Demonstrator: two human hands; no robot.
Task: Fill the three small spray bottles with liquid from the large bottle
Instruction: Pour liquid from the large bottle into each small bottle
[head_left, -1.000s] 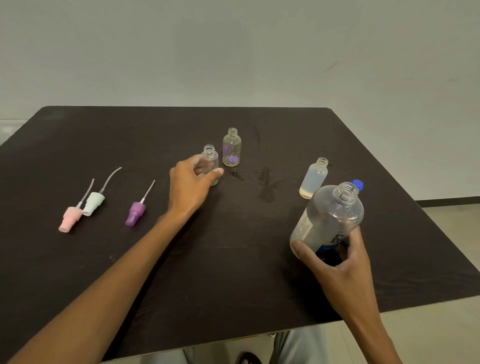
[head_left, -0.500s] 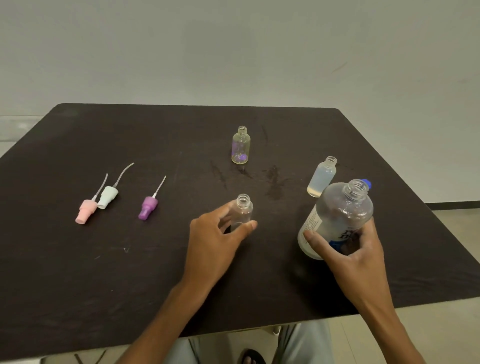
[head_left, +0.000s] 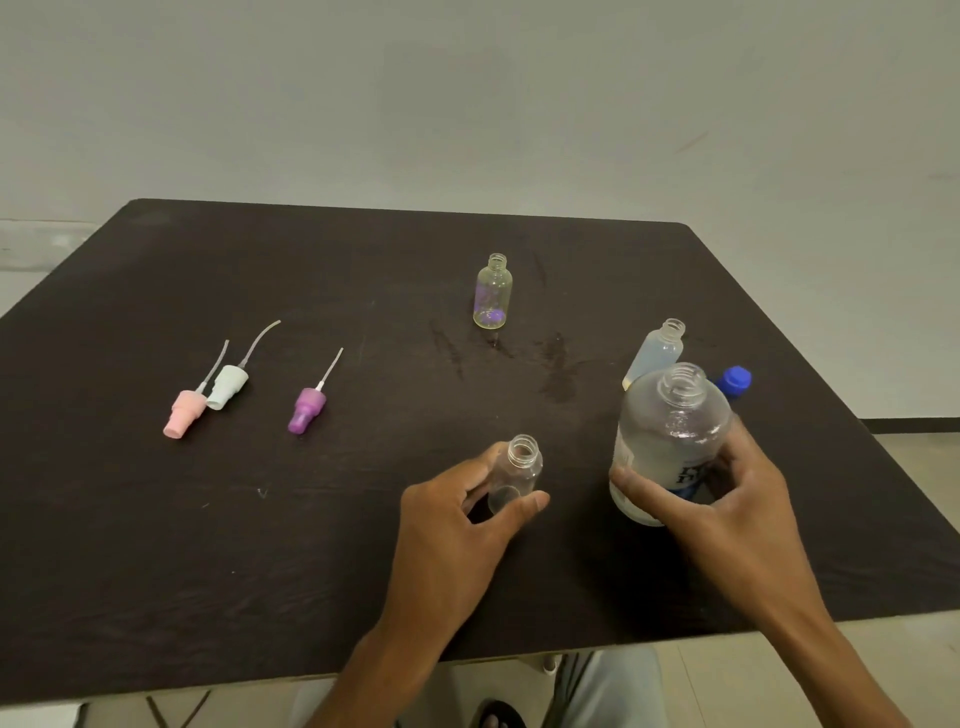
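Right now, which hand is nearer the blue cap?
Right. The right hand grips the large bottle just in front of the blue cap; the left hand holds a small bottle farther left.

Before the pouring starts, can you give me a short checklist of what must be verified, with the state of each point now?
1. Large bottle uncapped: ok, its mouth is open and the blue cap lies behind it.
2. Right hand has a grip on the large bottle: ok.
3. Small clear bottle open and upright: ok.
4. Left hand steadies that bottle: ok, thumb and fingers around it.
5. That bottle is empty: ok, it looks clear throughout.
6. Large bottle mouth above the small bottle's mouth: not ok, they stand side by side.
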